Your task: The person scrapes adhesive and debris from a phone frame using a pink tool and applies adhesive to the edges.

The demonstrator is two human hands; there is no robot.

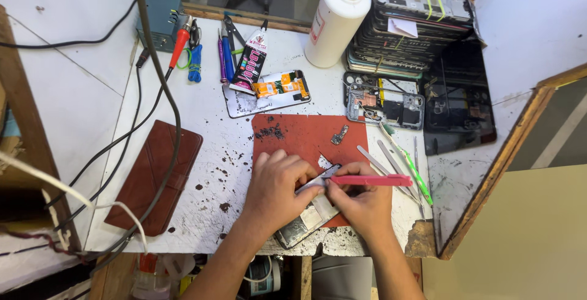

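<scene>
My left hand presses down on an opened phone that lies on a red work mat near the table's front edge. My right hand grips a pink flat pry tool, its tip at the phone's upper edge next to my left fingers. Most of the phone is hidden under both hands. A small loose metal part and a patch of dark debris lie further back on the mat.
Several slim tools lie right of the mat. Behind are a bare phone frame, a phone with orange parts, a glue tube, a white bottle, a stack of phone frames, screwdrivers, cables and a brown case.
</scene>
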